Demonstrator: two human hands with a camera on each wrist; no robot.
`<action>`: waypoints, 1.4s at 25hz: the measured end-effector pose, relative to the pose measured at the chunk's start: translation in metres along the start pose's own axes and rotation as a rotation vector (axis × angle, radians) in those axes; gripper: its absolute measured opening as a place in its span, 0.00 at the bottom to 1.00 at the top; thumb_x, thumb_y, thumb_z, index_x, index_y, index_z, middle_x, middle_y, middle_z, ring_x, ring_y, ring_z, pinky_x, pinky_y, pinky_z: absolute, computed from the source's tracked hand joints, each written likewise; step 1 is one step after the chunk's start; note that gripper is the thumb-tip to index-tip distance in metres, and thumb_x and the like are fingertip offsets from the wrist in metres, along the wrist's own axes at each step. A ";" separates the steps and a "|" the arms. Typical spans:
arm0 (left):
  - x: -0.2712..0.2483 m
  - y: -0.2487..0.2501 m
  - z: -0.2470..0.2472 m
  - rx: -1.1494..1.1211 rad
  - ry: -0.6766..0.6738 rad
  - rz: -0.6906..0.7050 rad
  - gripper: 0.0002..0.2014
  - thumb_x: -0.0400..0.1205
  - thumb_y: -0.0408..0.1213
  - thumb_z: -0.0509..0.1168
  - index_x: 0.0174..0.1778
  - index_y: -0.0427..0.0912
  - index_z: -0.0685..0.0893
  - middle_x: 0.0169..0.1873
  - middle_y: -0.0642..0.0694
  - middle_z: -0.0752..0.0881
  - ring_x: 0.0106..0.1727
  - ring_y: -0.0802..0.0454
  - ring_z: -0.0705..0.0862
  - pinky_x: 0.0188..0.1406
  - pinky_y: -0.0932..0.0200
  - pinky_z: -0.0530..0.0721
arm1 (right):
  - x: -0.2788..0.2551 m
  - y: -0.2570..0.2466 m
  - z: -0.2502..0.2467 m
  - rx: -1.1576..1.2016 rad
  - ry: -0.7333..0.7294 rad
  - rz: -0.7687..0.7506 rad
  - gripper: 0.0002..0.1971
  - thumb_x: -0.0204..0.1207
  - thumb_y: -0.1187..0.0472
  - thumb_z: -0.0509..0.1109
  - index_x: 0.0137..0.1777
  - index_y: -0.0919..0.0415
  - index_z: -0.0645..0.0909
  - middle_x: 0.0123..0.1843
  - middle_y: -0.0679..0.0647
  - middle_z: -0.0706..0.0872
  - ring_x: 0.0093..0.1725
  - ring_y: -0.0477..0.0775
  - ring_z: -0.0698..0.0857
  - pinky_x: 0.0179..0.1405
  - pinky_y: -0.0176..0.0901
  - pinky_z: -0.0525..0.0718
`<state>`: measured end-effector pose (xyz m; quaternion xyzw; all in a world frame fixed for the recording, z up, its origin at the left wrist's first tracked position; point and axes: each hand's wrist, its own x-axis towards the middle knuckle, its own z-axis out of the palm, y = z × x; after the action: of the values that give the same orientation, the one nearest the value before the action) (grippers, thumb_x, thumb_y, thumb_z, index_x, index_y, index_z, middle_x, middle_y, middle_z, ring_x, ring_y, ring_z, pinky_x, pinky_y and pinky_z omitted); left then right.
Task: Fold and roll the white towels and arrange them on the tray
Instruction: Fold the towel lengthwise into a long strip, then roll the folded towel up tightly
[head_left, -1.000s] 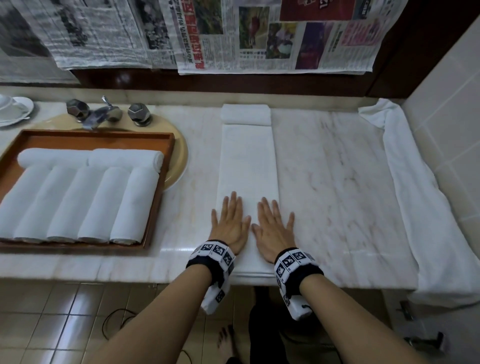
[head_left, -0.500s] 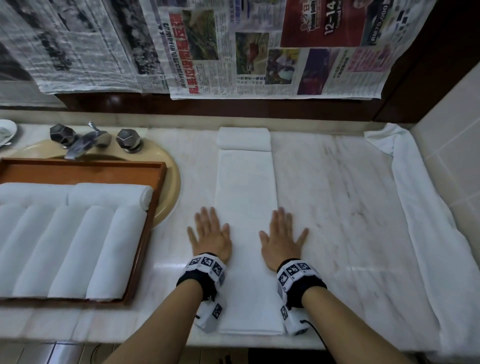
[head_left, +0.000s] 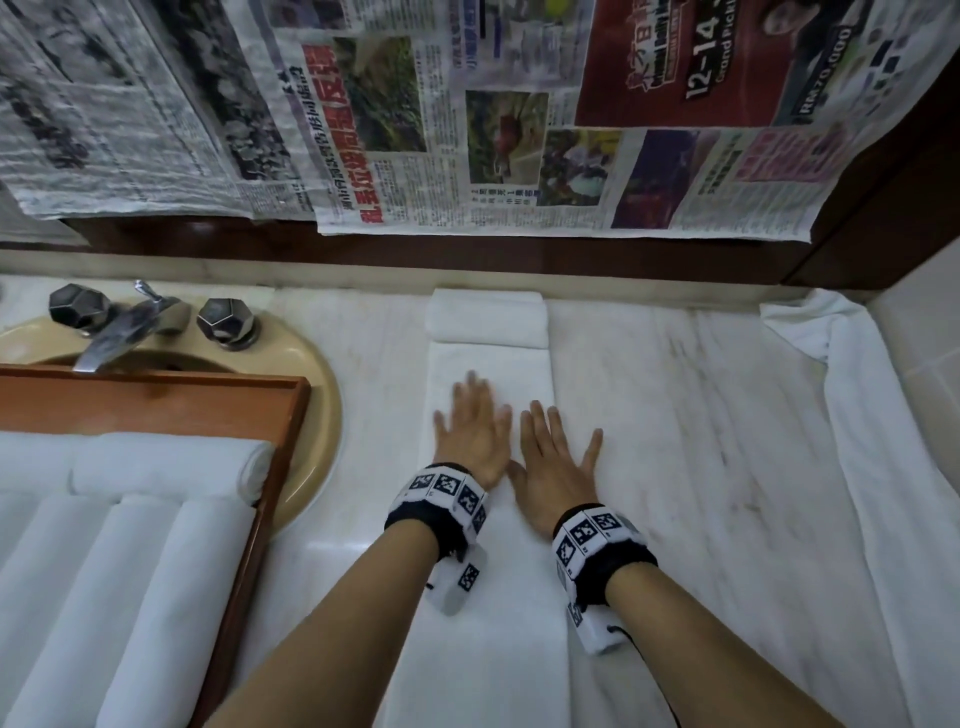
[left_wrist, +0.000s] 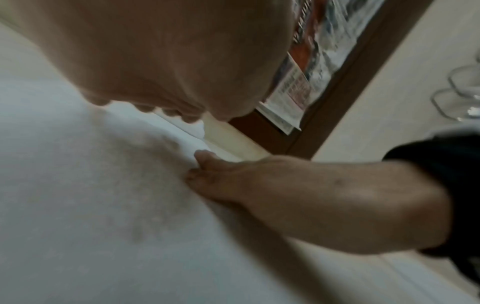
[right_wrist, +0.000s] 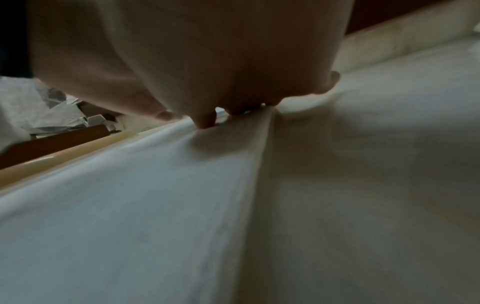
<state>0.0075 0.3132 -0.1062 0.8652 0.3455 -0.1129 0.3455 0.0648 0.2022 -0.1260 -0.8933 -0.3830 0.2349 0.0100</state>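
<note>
Head view: a long folded towel lies on the marble counter, running from the near edge toward the back wall, its far end already rolled into a short roll. The left hand lies flat on the towel with fingers straight and blurred; the right hand lies flat just beside it, fingers spread, its outer fingers over the towel's right edge onto the counter. Neither hand grasps anything. Left of the towel a wooden tray sits over a beige sink and holds rolled towels; the frame's left and bottom edges cut the tray off, so their count cannot be told. A loose white cloth lies well to the right of the towel, against the tiled wall, partly out of frame. Newspaper hangs on the wall behind.

Left wrist view: blurred. The left hand fills the top, with only its fingertips showing against the towel; the right hand lies flat beside it.

Right wrist view: dark and soft. The right hand presses straight fingers onto the towel, whose right edge runs under the fingers; the tray edge shows faintly far left
</note>
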 end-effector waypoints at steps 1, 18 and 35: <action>0.009 0.003 0.000 0.077 -0.085 0.147 0.29 0.90 0.52 0.36 0.85 0.46 0.38 0.84 0.52 0.33 0.84 0.53 0.32 0.81 0.43 0.32 | 0.002 -0.001 0.000 0.000 -0.023 -0.011 0.32 0.87 0.44 0.40 0.85 0.54 0.32 0.85 0.47 0.28 0.83 0.48 0.29 0.74 0.80 0.32; -0.123 -0.101 0.028 0.249 -0.027 -0.125 0.31 0.89 0.52 0.38 0.84 0.44 0.32 0.82 0.48 0.28 0.82 0.48 0.27 0.80 0.38 0.31 | -0.115 0.022 0.047 0.058 -0.064 0.236 0.33 0.87 0.44 0.39 0.83 0.57 0.27 0.82 0.49 0.23 0.82 0.52 0.27 0.76 0.78 0.35; -0.245 -0.122 0.067 0.179 0.137 0.377 0.14 0.83 0.49 0.65 0.59 0.47 0.87 0.55 0.48 0.86 0.59 0.47 0.81 0.57 0.52 0.80 | -0.236 0.000 0.097 0.295 0.121 -0.304 0.14 0.75 0.49 0.73 0.55 0.57 0.85 0.52 0.49 0.82 0.55 0.50 0.78 0.56 0.43 0.75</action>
<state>-0.2522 0.2042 -0.1126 0.9473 0.1888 -0.0176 0.2580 -0.1170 0.0235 -0.1146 -0.8265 -0.4735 0.2302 0.1990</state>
